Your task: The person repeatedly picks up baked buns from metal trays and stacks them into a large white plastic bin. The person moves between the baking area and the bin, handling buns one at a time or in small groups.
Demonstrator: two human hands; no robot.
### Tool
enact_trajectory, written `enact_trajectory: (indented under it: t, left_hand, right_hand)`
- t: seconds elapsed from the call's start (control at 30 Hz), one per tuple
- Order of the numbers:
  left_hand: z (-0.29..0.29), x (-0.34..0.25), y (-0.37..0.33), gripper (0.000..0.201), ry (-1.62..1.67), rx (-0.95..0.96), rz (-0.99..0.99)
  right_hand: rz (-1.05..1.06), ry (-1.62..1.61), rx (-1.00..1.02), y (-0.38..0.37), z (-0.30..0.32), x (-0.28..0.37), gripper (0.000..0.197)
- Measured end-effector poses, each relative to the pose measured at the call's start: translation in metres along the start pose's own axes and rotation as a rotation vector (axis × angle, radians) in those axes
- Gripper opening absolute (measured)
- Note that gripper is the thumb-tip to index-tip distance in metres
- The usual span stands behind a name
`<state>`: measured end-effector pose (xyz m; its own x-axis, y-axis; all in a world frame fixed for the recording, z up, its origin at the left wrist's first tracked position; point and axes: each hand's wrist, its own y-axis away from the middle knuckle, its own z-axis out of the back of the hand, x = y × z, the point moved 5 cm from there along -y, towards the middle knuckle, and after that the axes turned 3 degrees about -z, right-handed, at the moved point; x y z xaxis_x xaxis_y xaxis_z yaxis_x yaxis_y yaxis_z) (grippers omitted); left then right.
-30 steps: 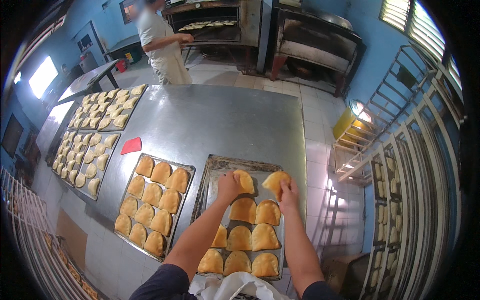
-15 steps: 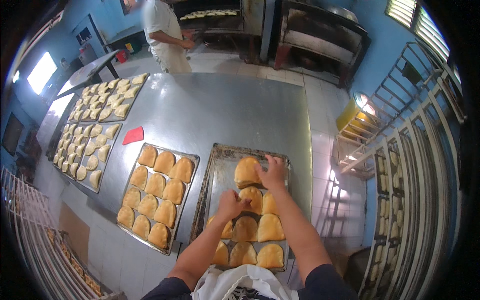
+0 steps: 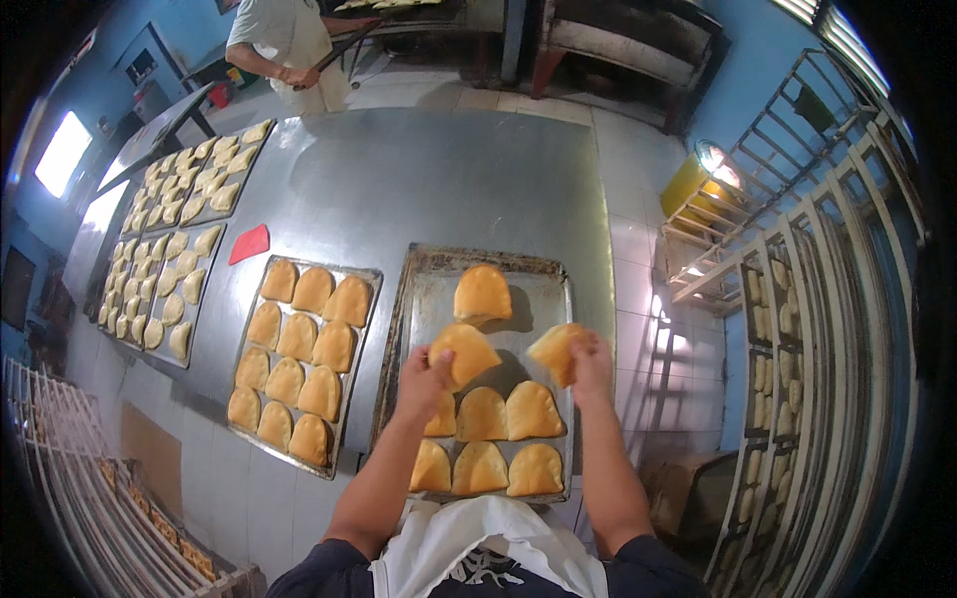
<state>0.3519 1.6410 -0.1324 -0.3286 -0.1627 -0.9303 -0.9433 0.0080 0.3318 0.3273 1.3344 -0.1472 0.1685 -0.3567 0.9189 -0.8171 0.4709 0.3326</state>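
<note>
My left hand [image 3: 423, 382] is closed on a golden baked pastry [image 3: 467, 355], raised above the tray and tilted. Another baked pastry [image 3: 552, 351] is gripped by my right hand [image 3: 590, 367], above the tray's right side. Below them lies a worn metal tray [image 3: 431, 281], which seems to rest on a second, darker one. At its far end sits a pastry pile [image 3: 482, 291]; how many are stacked is hard to see. Two rows of flat-bottomed, rounded pastries [image 3: 482, 413] fill the near end, partly covered by my left hand.
Left of my tray, another tray [image 3: 375, 282] holds several baked pastries. A red cloth [image 3: 249, 244] and trays of pale unbaked pastries [image 3: 171, 309] lie farther left on the metal table [image 3: 429, 169]. A co-worker [image 3: 289, 60] holds a long handle beyond. Metal racks [image 3: 797, 329] stand right.
Both hands have lifted a pastry each and drawn apart, my right hand leaving the far pile. The tray's third row now shows bare metal. The co-worker has turned and holds a long handle.
</note>
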Motion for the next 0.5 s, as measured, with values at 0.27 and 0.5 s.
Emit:
enact_trajectory:
  t: [0.27,0.5]
  left_hand:
    - [0.078,0.018,0.055,0.029,-0.476,0.073,0.073]
    - [0.085,0.04,0.05,0.041,-0.609,-0.018,-0.065]
  right_hand:
    - [-0.138,0.362,0.408,0.058,-0.018,-0.021,0.035]
    - [0.075,0.797,0.451,0.102,-0.082,-0.053,0.042]
